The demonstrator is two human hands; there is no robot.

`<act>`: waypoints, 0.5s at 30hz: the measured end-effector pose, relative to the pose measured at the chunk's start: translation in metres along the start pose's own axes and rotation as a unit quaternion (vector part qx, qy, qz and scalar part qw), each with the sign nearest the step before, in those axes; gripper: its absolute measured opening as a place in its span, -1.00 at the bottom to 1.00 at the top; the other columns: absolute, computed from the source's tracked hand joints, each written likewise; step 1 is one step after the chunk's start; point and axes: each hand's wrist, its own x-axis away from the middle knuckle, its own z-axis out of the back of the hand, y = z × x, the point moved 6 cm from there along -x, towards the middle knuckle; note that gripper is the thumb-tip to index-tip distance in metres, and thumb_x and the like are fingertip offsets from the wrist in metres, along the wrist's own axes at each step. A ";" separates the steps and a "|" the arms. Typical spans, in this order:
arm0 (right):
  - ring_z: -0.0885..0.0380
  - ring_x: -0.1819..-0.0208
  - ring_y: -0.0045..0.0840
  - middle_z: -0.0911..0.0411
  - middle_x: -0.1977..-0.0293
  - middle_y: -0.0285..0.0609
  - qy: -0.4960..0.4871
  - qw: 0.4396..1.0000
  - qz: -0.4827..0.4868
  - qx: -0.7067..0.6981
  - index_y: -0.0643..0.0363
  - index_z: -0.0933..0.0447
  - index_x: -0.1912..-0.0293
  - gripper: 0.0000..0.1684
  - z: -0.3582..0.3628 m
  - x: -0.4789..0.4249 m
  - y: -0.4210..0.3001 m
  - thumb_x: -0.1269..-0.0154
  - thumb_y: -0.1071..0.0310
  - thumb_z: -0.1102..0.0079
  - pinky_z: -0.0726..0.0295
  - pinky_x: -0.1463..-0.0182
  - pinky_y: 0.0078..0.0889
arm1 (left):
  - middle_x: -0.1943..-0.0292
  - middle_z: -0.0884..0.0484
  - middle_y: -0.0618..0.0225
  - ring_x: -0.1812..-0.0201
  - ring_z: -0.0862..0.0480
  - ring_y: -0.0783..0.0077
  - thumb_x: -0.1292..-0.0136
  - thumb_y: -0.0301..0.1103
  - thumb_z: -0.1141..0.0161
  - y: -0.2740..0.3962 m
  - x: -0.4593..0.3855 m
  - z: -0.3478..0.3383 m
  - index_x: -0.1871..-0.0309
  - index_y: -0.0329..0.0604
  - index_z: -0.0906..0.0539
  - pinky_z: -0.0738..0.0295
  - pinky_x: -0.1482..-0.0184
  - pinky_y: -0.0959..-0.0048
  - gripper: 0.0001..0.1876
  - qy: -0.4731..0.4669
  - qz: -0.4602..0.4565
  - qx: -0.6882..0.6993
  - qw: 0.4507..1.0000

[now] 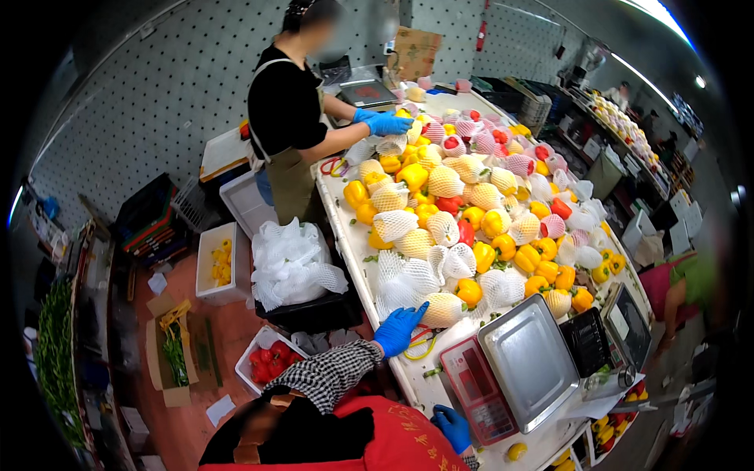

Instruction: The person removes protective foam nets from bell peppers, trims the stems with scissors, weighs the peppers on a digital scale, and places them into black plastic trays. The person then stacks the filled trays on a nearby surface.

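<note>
My left hand (397, 331), in a blue glove, reaches over the white table's edge, its index finger stretched toward a yellow pepper in a foam net sleeve (443, 310). It seems to hold nothing. Yellow-handled scissors (421, 344) lie right beside it. My right hand (452, 428), also blue-gloved, rests at the near edge beside a red digital scale (478, 391) with a steel pan (530, 363); whether it holds anything I cannot tell. Beyond spreads a heap of yellow bell peppers (526, 258), red bell peppers (465, 233) and white foam net sleeves (406, 282).
A co-worker (288, 112) in blue gloves handles peppers across the table's far left. Left of the table stand a black bin of foam nets (291, 265), a white foam box of red peppers (271, 362) and another with yellow peppers (222, 262). Another person (677, 288) is at the right.
</note>
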 end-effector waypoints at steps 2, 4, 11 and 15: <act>-0.64 0.27 -0.63 -0.70 0.23 -0.16 0.003 1.000 0.003 -0.020 0.31 -0.58 -0.19 -0.65 -0.001 0.000 0.001 -0.54 0.33 -0.15 -0.64 0.14 -0.55 | -0.10 -0.59 -0.04 -0.13 -0.59 -0.04 -0.25 -0.50 -0.11 -0.001 -0.002 -0.002 -0.62 -0.19 -0.10 -0.39 -0.31 0.14 -0.17 -0.006 0.009 0.003 1.000; -0.65 0.25 -0.62 -0.70 0.22 -0.15 0.005 0.999 -0.009 -0.039 0.32 -0.58 -0.19 -0.65 -0.001 0.001 0.003 -0.55 0.33 -0.15 -0.64 0.13 -0.56 | -0.10 -0.59 -0.05 -0.13 -0.59 -0.04 -0.25 -0.49 -0.11 0.001 -0.002 -0.001 -0.62 -0.22 -0.10 -0.38 -0.32 0.13 -0.17 0.003 0.008 0.006 1.000; -0.73 0.13 -0.53 -0.72 0.03 -0.07 0.019 0.994 -0.042 -0.100 0.34 -0.60 -0.17 -0.64 -0.001 0.001 0.010 -0.50 0.35 -0.18 -0.70 0.05 -0.49 | -0.11 -0.57 -0.10 -0.15 -0.56 -0.07 -0.18 -0.34 -0.25 0.001 -0.002 0.002 -0.60 -0.44 -0.03 -0.36 -0.35 0.13 -0.05 -0.014 0.041 0.013 0.999; -0.72 0.15 -0.54 -0.72 0.02 -0.06 0.018 0.995 -0.037 -0.095 0.34 -0.59 -0.18 -0.63 -0.002 -0.002 0.011 -0.50 0.35 -0.18 -0.70 0.05 -0.50 | -0.03 -0.58 -0.11 -0.09 -0.57 -0.11 -0.17 -0.33 -0.27 -0.002 0.001 -0.001 -0.58 -0.45 -0.07 -0.42 -0.27 0.10 -0.06 0.031 0.021 0.005 0.999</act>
